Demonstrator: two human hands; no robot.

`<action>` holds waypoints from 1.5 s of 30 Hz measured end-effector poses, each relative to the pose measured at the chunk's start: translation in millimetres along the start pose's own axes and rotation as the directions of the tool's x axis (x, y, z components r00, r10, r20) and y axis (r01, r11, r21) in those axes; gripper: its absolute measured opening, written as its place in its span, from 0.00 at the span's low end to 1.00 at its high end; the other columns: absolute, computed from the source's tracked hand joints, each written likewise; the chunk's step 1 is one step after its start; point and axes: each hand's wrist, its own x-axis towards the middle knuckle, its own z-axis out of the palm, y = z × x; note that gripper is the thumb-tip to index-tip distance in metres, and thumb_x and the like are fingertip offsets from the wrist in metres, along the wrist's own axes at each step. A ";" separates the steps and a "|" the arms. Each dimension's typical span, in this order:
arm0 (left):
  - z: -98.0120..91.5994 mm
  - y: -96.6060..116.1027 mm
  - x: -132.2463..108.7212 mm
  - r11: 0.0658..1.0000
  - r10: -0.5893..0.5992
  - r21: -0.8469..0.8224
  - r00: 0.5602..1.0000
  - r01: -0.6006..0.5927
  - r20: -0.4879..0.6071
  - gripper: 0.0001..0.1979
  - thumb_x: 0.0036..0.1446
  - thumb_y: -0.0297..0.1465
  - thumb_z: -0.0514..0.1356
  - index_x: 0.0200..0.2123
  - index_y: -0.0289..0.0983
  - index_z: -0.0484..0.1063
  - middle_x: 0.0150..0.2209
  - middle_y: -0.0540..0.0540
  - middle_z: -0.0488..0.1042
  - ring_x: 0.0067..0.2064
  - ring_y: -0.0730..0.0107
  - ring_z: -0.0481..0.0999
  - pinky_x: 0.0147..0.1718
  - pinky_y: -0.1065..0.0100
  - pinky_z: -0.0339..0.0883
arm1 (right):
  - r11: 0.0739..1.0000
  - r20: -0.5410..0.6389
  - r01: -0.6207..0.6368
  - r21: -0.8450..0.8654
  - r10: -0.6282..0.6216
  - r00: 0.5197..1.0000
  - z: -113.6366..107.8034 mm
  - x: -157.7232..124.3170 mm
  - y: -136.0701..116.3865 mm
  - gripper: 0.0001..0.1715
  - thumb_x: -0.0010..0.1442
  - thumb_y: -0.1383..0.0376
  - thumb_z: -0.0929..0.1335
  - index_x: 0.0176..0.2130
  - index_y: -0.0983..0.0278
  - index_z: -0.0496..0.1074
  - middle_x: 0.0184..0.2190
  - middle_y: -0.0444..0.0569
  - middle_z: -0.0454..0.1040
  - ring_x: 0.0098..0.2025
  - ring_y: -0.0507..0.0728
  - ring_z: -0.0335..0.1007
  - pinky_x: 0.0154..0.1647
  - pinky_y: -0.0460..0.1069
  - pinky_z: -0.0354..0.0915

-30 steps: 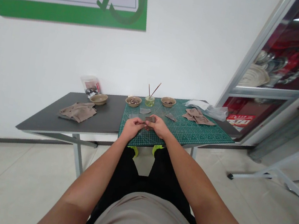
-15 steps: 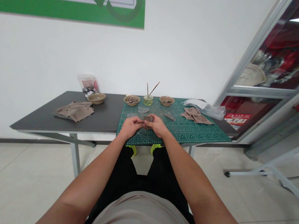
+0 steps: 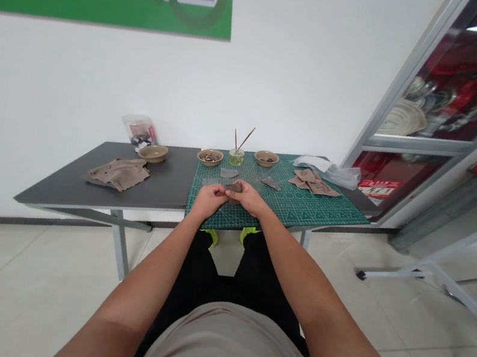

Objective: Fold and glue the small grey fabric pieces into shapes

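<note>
My left hand point(image 3: 210, 200) and my right hand point(image 3: 250, 199) meet over the front part of a green cutting mat point(image 3: 302, 204). Both are closed, with fingertips pinching a small flat grey-brown piece point(image 3: 234, 187); its material is too small to make out. Just beyond my fingers, a grey flat piece point(image 3: 229, 173) and another with a pointed end point(image 3: 271, 183) lie on the mat. A clear sheet point(image 3: 210, 182) is by my left fingers, partly hidden by them.
Along the mat's back stand a bowl of small pieces point(image 3: 209, 158), a glass jar point(image 3: 236, 157) with two thin sticks, and a second bowl point(image 3: 266, 159). Brown cloths point(image 3: 118, 173) lie left and right point(image 3: 313, 183). Farther left are another bowl point(image 3: 153, 154) and a plastic bag point(image 3: 140, 131).
The grey-brown piece has shifted slightly left and tilted between my fingertips. My hands stay together in nearly the same place; the view has moved a little.
</note>
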 end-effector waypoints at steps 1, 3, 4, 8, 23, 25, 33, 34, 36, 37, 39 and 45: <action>-0.2 0.2 0.3 1.000 -0.005 0.001 1.000 0.005 -0.003 0.03 0.46 0.30 0.62 0.23 0.36 0.73 0.22 0.53 0.71 0.26 0.74 0.68 0.29 0.71 0.61 | 1.000 -0.012 0.001 0.006 -0.001 1.000 -0.1 0.6 0.9 0.26 0.42 0.54 0.78 0.33 0.63 0.65 0.25 0.39 0.67 0.27 0.49 0.61 0.30 0.46 0.60; -0.7 1.0 0.8 1.000 -0.020 -0.019 1.000 0.020 -0.007 0.03 0.46 0.30 0.62 0.24 0.36 0.74 0.23 0.53 0.73 0.27 0.73 0.69 0.30 0.70 0.62 | 0.999 -0.037 0.009 0.033 -0.007 0.999 -0.3 1.5 2.4 0.27 0.41 0.54 0.78 0.32 0.63 0.65 0.25 0.40 0.68 0.27 0.50 0.62 0.31 0.47 0.61; -0.9 1.4 0.8 0.999 -0.030 -0.040 1.000 0.029 -0.009 0.03 0.46 0.31 0.63 0.24 0.37 0.75 0.23 0.52 0.73 0.27 0.73 0.69 0.31 0.70 0.63 | 0.999 -0.046 0.014 0.051 -0.012 0.999 -0.4 1.7 2.7 0.27 0.41 0.54 0.78 0.32 0.63 0.65 0.25 0.40 0.68 0.27 0.50 0.63 0.31 0.47 0.61; -1.3 2.8 0.3 0.989 -0.067 -0.136 0.998 0.065 -0.012 0.06 0.44 0.33 0.65 0.26 0.36 0.76 0.25 0.51 0.75 0.27 0.72 0.70 0.31 0.69 0.65 | 0.991 -0.031 -0.013 0.136 0.018 0.999 -0.7 1.0 1.3 0.29 0.39 0.52 0.79 0.32 0.63 0.64 0.23 0.40 0.69 0.26 0.51 0.66 0.30 0.47 0.63; -0.6 2.3 -2.1 0.995 -0.035 -0.091 0.999 0.033 -0.018 0.05 0.46 0.32 0.64 0.25 0.36 0.75 0.23 0.51 0.74 0.27 0.73 0.70 0.30 0.70 0.65 | 0.991 0.080 -0.092 0.100 0.085 0.993 -2.4 2.5 -3.3 0.29 0.38 0.49 0.79 0.30 0.67 0.72 0.21 0.45 0.72 0.22 0.51 0.65 0.26 0.47 0.63; -0.8 1.0 -1.5 0.991 -0.045 -0.130 0.999 0.043 -0.013 0.06 0.46 0.33 0.66 0.26 0.36 0.76 0.24 0.51 0.75 0.27 0.72 0.71 0.31 0.69 0.65 | 0.990 0.074 -0.087 0.115 0.079 0.994 -3.3 1.5 -3.4 0.29 0.38 0.50 0.79 0.30 0.67 0.72 0.22 0.45 0.73 0.23 0.51 0.66 0.26 0.48 0.63; 2.0 -10.8 2.4 0.970 -0.091 -0.236 0.990 0.064 -0.107 0.12 0.44 0.37 0.69 0.29 0.36 0.76 0.27 0.50 0.75 0.28 0.74 0.70 0.31 0.70 0.64 | 0.985 -0.041 -0.038 0.167 0.045 0.998 -3.7 1.0 -1.4 0.26 0.43 0.50 0.77 0.32 0.65 0.69 0.24 0.44 0.73 0.24 0.51 0.68 0.24 0.46 0.62; 2.5 -12.0 3.4 0.973 -0.081 -0.225 0.989 0.051 -0.127 0.12 0.44 0.37 0.68 0.30 0.36 0.75 0.28 0.50 0.75 0.29 0.74 0.70 0.31 0.70 0.64 | 0.984 -0.070 -0.030 0.176 0.043 0.997 -3.1 1.7 -0.9 0.25 0.44 0.50 0.77 0.32 0.64 0.68 0.24 0.43 0.73 0.24 0.50 0.67 0.24 0.46 0.62; 3.5 -13.6 5.1 0.975 -0.065 -0.218 0.988 0.033 -0.139 0.11 0.46 0.37 0.67 0.31 0.36 0.75 0.29 0.51 0.75 0.29 0.74 0.71 0.32 0.70 0.65 | 0.981 -0.128 -0.024 0.194 0.049 0.991 -1.8 3.2 0.4 0.23 0.46 0.52 0.76 0.31 0.63 0.67 0.23 0.41 0.71 0.23 0.50 0.65 0.23 0.46 0.61; 3.8 -14.0 5.6 0.973 -0.060 -0.227 0.990 0.030 -0.129 0.11 0.47 0.37 0.66 0.32 0.36 0.74 0.28 0.51 0.74 0.29 0.73 0.71 0.32 0.70 0.65 | 0.979 -0.145 -0.023 0.204 0.054 0.988 -1.4 3.8 1.0 0.22 0.46 0.53 0.75 0.31 0.63 0.67 0.23 0.41 0.70 0.24 0.50 0.65 0.24 0.45 0.62; 4.1 -14.1 6.1 0.969 -0.058 -0.246 0.994 0.034 -0.091 0.10 0.48 0.36 0.65 0.33 0.37 0.74 0.26 0.52 0.73 0.29 0.73 0.72 0.31 0.70 0.66 | 0.974 -0.141 -0.023 0.227 0.056 0.988 -1.0 4.0 2.4 0.20 0.45 0.56 0.76 0.31 0.63 0.67 0.24 0.41 0.71 0.27 0.50 0.67 0.29 0.46 0.64; 4.3 -10.9 3.2 0.984 -0.043 -0.177 0.997 0.032 -0.056 0.08 0.47 0.29 0.62 0.33 0.36 0.77 0.29 0.49 0.77 0.31 0.71 0.74 0.36 0.68 0.68 | 0.975 -0.071 -0.015 0.222 0.032 0.997 -2.3 0.0 3.1 0.22 0.42 0.58 0.78 0.34 0.65 0.70 0.30 0.43 0.74 0.33 0.52 0.70 0.40 0.49 0.67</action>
